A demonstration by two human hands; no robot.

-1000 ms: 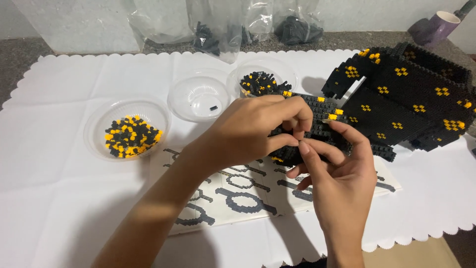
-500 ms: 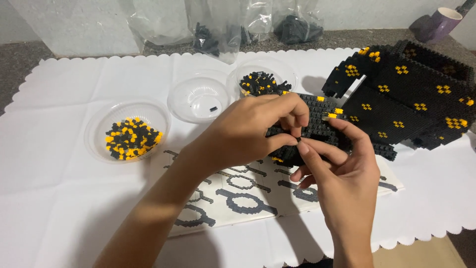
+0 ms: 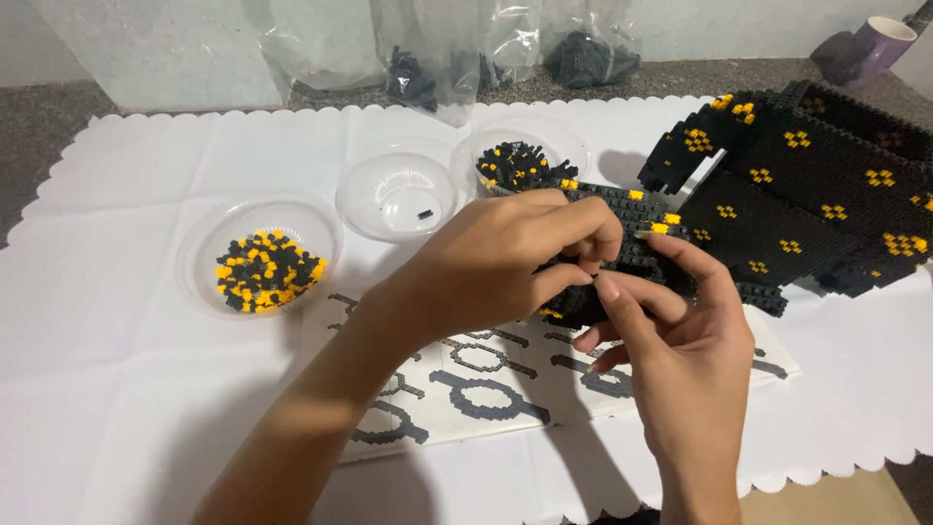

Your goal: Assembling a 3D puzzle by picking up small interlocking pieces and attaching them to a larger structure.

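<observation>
Across most of the frame lies a white paper table cover (image 3: 117, 389) with a scalloped edge, spread on a grey countertop (image 3: 39, 117).

At the upper right sits a large black brick-built model (image 3: 807, 204) dotted with small yellow stud clusters; it rests on the cover and extends past the right edge of the frame.

At centre, beneath the hands, an instruction sheet (image 3: 486, 389) printed with dark ring-shaped diagrams lies flat on the cover.

Along the top edge, clear plastic bags (image 3: 437, 58) holding dark pieces stand on the countertop. A purple cup (image 3: 870, 49) occupies the upper right corner.

Three clear plastic bowls sit at upper left of centre:
- the left bowl (image 3: 199, 282) holds mixed black and yellow bricks;
- the middle bowl (image 3: 389, 180) holds one small black piece;
- the right bowl (image 3: 573, 146) holds mostly black bricks and is partly hidden behind the assembly.

The left hand (image 3: 496, 267) reaches in from the lower left, fingers curled closed over a small black brick section (image 3: 632, 248) with yellow studs, at centre frame, just in front of the large model. The right hand (image 3: 680, 340) rises from the bottom edge, thumb and fingers pinched against the underside and near edge of the same section. Both hands grip it; the fingertips touch one another.
</observation>
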